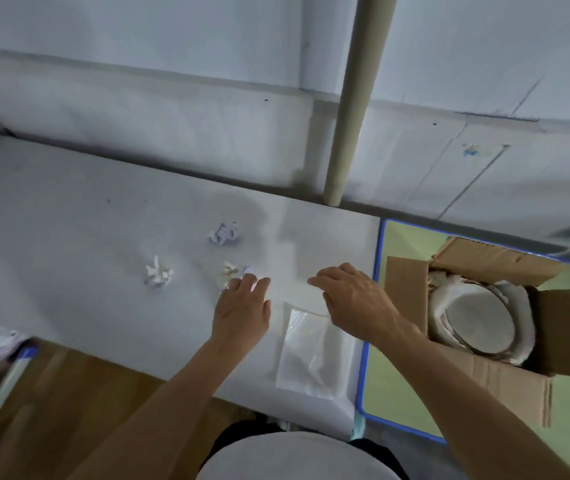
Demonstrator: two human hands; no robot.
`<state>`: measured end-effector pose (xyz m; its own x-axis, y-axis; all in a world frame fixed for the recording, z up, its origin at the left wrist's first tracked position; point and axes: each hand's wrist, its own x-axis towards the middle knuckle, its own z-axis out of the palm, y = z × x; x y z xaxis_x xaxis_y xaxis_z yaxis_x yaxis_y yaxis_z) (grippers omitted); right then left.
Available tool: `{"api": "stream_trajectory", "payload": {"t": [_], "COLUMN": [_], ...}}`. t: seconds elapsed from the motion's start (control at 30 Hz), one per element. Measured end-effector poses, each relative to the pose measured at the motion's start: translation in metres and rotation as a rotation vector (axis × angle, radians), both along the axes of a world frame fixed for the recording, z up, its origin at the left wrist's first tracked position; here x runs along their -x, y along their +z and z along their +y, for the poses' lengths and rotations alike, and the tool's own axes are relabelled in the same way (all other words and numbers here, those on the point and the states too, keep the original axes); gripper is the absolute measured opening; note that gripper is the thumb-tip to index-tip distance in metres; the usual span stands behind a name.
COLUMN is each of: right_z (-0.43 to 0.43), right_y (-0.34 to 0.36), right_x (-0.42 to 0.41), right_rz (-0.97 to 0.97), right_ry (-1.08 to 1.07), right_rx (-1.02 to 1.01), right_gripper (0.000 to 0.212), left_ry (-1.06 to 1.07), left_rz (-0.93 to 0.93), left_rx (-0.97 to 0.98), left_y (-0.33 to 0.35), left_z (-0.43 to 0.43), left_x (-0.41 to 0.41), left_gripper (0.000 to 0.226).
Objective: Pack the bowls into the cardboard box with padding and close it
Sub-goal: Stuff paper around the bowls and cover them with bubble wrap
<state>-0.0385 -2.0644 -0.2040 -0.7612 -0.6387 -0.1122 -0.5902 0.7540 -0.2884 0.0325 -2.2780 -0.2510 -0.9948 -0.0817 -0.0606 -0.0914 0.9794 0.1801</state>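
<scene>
Both hands lie flat and loose, gripping nothing: left hand (242,308) beside a wad (229,271), right hand (352,296) over the far edge of the sheet (311,358); pinching one corner and lifting it whole seems best; the box (404,289), right of the table (68,220), stands open; a bowl (477,320) sits inside it, ringed by padding (526,306).

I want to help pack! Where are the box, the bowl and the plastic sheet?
cardboard box (406,285): head view, on its left flap.
bowl (477,318): head view, on its middle.
plastic sheet (311,353): head view, on its middle.
</scene>
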Motion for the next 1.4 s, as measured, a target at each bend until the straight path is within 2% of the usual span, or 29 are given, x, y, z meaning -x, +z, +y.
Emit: {"api": "stream_trajectory", "payload": {"t": [0.1,0.3,0.43,0.57,0.63,0.73,0.83,1.03,1.23,1.33,1.4], "right_z": [-0.026,-0.080,-0.122,-0.155,-0.164,-0.169,-0.161,-0.127,-0.095,-0.083,-0.077], "right_y": [-0.016,-0.055,-0.078,-0.097,-0.105,-0.111,-0.109,-0.095,-0.081,-0.069,-0.060], "right_x": [-0.004,-0.001,0.004,0.006,0.005,0.003,0.005,0.011,0.012,0.008,0.005], "right_rz": [-0.110,-0.275,-0.291,-0.271,-0.259,-0.217,-0.265,-0.257,-0.360,-0.361,-0.404], "right_ry": [0.009,-0.044,-0.010,-0.042,-0.087,-0.111,-0.175,-0.303,-0.367,-0.392,-0.413], "right_rx": [-0.056,-0.135,-0.132,-0.130,-0.147,-0.124,-0.058,0.036,0.213,0.332,0.399], "right_gripper": [0.049,0.064,0.079,0.088,0.084,0.064,0.047,0.053,0.046,0.044,0.053], "left_ry": [0.069,0.138,0.194,0.220,0.198,0.146,0.152,0.135,0.050,-0.024,-0.081], "left_rz": [-0.119,-0.108,-0.059,-0.081,-0.108,-0.124,-0.095,-0.010,0.063,0.007,-0.063], "left_rx": [0.004,-0.103,-0.149,-0.152,-0.163,-0.162,-0.165,-0.179,-0.213,-0.342,-0.470], "left_y": [-0.017,-0.035,-0.036,-0.039,-0.045,-0.051,-0.053,-0.048,-0.041,-0.027,-0.017], "left_z": [-0.029,-0.048,-0.059,-0.076,-0.084,-0.089,-0.090,-0.079,-0.062,-0.044,-0.030], "left_x": [-0.009,-0.012,-0.017,-0.026,-0.028,-0.027,-0.023,-0.019,-0.006,0.008,0.018], "left_gripper": [0.051,0.057,0.052,0.058,0.061,0.062,0.057,0.047,0.042,0.046,0.052]}}
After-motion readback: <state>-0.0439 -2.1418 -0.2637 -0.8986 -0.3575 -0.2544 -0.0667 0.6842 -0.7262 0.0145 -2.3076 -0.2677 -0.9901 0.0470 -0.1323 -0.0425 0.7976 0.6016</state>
